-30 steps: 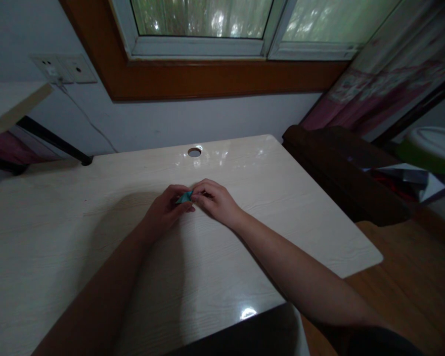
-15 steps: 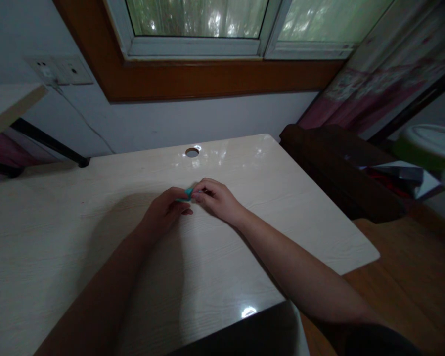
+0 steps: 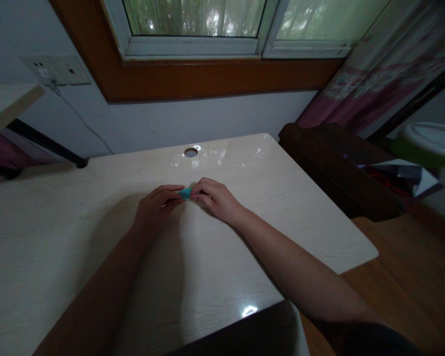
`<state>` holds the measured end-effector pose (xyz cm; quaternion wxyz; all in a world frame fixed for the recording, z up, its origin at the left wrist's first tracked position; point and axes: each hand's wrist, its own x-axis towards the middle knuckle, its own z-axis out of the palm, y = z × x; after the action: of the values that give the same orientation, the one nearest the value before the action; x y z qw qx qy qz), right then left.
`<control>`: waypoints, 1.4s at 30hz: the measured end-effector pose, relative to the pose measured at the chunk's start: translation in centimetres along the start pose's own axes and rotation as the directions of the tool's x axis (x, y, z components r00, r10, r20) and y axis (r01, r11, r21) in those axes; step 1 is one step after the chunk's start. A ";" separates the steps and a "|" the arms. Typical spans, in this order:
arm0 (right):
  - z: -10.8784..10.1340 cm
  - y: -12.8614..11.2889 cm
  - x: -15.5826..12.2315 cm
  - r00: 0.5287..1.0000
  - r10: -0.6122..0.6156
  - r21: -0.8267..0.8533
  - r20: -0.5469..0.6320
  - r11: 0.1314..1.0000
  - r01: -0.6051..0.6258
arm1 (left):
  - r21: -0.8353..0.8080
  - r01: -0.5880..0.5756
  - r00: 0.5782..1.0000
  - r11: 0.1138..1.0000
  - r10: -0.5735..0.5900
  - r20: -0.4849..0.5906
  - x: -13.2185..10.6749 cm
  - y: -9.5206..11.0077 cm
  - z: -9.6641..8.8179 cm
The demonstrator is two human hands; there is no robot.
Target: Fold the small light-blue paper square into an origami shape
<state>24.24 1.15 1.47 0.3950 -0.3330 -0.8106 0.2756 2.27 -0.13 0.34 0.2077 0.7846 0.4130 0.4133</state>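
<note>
A small teal piece (image 3: 186,193), perhaps paper or cloth, shows between my two hands just over the pale desk. Its exact kind is too small to make out. My left hand (image 3: 156,203) pinches the left end, its fingers fairly straight and pressed together. On the other end, the fingertips of my right hand (image 3: 214,197) are closed, thumb below and fingers bent above. Both hands rest at or close to the desk surface, and the fingers hide much of the piece.
The light wood-grain desk (image 3: 226,257) has a round cable hole (image 3: 191,153) near its back edge. A dark object (image 3: 252,331) lies at the front edge. Left stands a raised shelf (image 3: 11,106) on black legs. Dark furniture (image 3: 330,158) is beyond the right edge.
My left fingers have straightened and closed on the teal piece, where the thumb was lower and apart before. More of the piece shows now. My right hand has barely moved.
</note>
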 end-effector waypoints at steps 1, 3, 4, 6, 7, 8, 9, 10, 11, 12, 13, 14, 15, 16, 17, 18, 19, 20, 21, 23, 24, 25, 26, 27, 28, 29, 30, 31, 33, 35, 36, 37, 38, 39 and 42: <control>0.0 0.0 0.0 1.000 -0.005 -0.001 -0.007 1.000 0.005 | 0.015 0.000 1.000 1.000 0.000 -0.007 0.0 0.0 -0.1; 0.0 0.0 -0.1 1.000 -0.017 0.002 -0.021 1.000 0.017 | 0.011 0.012 1.000 1.000 -0.012 0.002 0.0 0.0 -0.2; 0.0 0.0 -0.1 0.999 -0.021 0.004 -0.024 1.000 0.021 | -0.009 0.025 1.000 1.000 -0.025 0.008 0.0 0.0 -0.2; 0.0 0.0 -0.1 1.000 -0.021 0.008 -0.020 1.000 0.021 | -0.080 0.054 0.998 0.995 -0.052 0.027 -0.1 0.0 0.0; 0.0 -0.1 -0.1 1.000 -0.020 0.008 -0.011 1.000 0.020 | -0.121 0.062 0.998 0.991 -0.058 0.035 -0.1 0.0 0.0; 0.0 -0.1 -0.1 1.000 -0.020 0.008 -0.001 1.000 0.020 | -0.158 0.062 0.998 0.986 -0.056 0.041 -0.1 0.0 0.1; 0.0 -0.1 -0.1 1.000 -0.024 0.007 0.010 1.000 0.024 | -0.182 0.054 0.998 0.982 -0.047 0.046 -0.1 -0.1 0.2; 0.0 -0.1 -0.1 0.999 -0.029 0.007 0.019 1.000 0.029 | -0.191 0.033 0.998 0.981 -0.024 0.050 -0.1 -0.1 0.3; 0.0 -0.1 -0.1 0.999 -0.035 0.008 0.025 0.999 0.035 | -0.187 0.002 0.999 0.982 0.007 0.050 -0.1 -0.2 0.3; 0.0 -0.1 -0.1 0.999 -0.040 0.009 0.027 0.999 0.040 | -0.173 -0.029 0.998 0.984 0.038 0.049 -0.1 -0.3 0.4; 0.0 -0.1 -0.1 0.999 -0.043 0.011 0.026 0.999 0.043 | -0.153 -0.060 0.997 0.986 0.068 0.048 0.0 -0.4 0.3; 0.0 -0.1 -0.1 0.999 -0.045 0.014 0.024 0.999 0.045 | -0.131 -0.089 0.995 0.987 0.095 0.043 0.0 -0.4 0.3; 0.0 -0.1 -0.1 0.999 -0.047 0.019 0.021 0.999 0.047 | -0.110 -0.112 0.992 0.988 0.116 0.037 0.1 -0.5 0.3; 0.1 -0.1 -0.1 0.999 -0.049 0.026 0.019 0.998 0.049 | -0.095 -0.131 0.990 0.987 0.134 0.030 0.1 -0.5 0.2; 0.1 -0.1 -0.1 0.998 -0.053 0.034 0.016 0.998 0.052 | -0.084 -0.146 0.989 0.986 0.148 0.024 0.1 -0.5 0.2; 0.2 0.0 -0.1 0.998 -0.057 0.043 0.014 0.997 0.057 | -0.077 -0.160 0.987 0.984 0.162 0.019 0.1 -0.5 0.1; 0.2 0.0 -0.1 0.998 -0.062 0.052 0.011 0.997 0.062 | -0.074 -0.168 0.985 0.983 0.170 0.016 0.1 -0.5 0.1; 0.3 0.1 -0.1 0.998 -0.066 0.060 0.006 0.996 0.065 | -0.071 -0.171 0.985 0.983 0.173 0.016 0.1 -0.4 0.1; 0.3 0.1 -0.1 0.998 -0.067 0.067 -0.001 0.996 0.067 | -0.068 -0.171 0.985 0.983 0.172 0.016 0.1 -0.4 0.1; 0.4 0.2 0.0 0.998 -0.059 0.074 -0.023 0.995 0.061 | -0.071 -0.168 0.986 0.983 0.169 0.012 0.1 -0.3 0.1; 0.4 0.2 0.0 0.998 -0.053 0.074 -0.036 0.996 0.056 | -0.077 -0.166 0.986 0.983 0.168 0.012 0.1 -0.2 0.1; 0.4 0.2 0.0 0.998 -0.046 0.074 -0.050 0.996 0.050 | -0.081 -0.165 0.986 0.983 0.167 0.010 0.1 -0.1 0.1; 0.4 0.2 0.0 0.997 -0.037 0.075 -0.063 0.996 0.042 | -0.080 -0.164 0.986 0.983 0.165 0.005 0.1 0.0 0.1; 0.4 0.2 0.0 0.997 -0.022 0.080 -0.073 0.996 0.028 | -0.073 -0.164 0.986 0.984 0.164 -0.001 0.1 0.0 0.1; 0.5 0.3 -0.1 0.997 0.003 0.092 -0.083 0.996 0.005 | -0.062 -0.164 0.987 0.985 0.164 -0.009 0.1 0.1 0.1; 0.6 0.3 -0.1 0.995 0.039 0.112 -0.090 0.993 -0.028 | -0.049 -0.163 0.987 0.985 0.162 -0.021 0.1 0.2 0.0; 0.8 0.4 -0.2 0.992 0.083 0.140 -0.094 0.988 -0.069 | -0.041 -0.160 0.987 0.986 0.158 -0.033 0.2 0.2 0.0; 1.0 0.4 -0.2 0.986 0.133 0.176 -0.097 0.978 -0.114 | -0.037 -0.155 0.987 0.987 0.153 -0.041 0.2 0.3 0.0; 1.4 0.6 -0.3 0.973 0.214 0.272 -0.081 0.944 -0.185 | -0.034 -0.143 0.989 0.989 0.141 -0.049 0.1 0.2 0.0; 1.8 0.8 -0.3 0.965 0.255 0.383 -0.054 0.898 -0.216 | -0.025 -0.136 0.990 0.990 0.135 -0.048 0.1 0.1 0.1; 2.0 0.9 -0.3 0.964 0.264 0.435 -0.037 0.872 -0.223 | -0.021 -0.136 0.990 0.991 0.135 -0.044 0.1 0.1 0.1; 2.1 1.0 -0.3 0.961 0.274 0.475 -0.038 0.851 -0.224 | -0.021 -0.135 0.990 0.991 0.134 -0.043 0.1 0.1 0.1; 2.2 1.1 -0.2 0.958 0.283 0.507 -0.040 0.832 -0.225 | -0.028 -0.132 0.991 0.991 0.130 -0.041 0.1 0.2 0.1; 2.3 1.2 -0.2 0.954 0.296 0.528 -0.047 0.818 -0.228 | -0.039 -0.126 0.991 0.991 0.125 -0.040 0.1 0.3 0.1; 2.3 1.4 -0.1 0.943 0.326 0.557 -0.064 0.796 -0.237 | -0.078 -0.096 0.995 0.992 0.093 -0.029 0.1 0.9 -0.1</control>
<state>22.83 1.48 -0.80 0.4896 -0.3454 -0.6071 0.5220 2.63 -0.59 1.00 0.2136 0.7890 0.3612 0.4487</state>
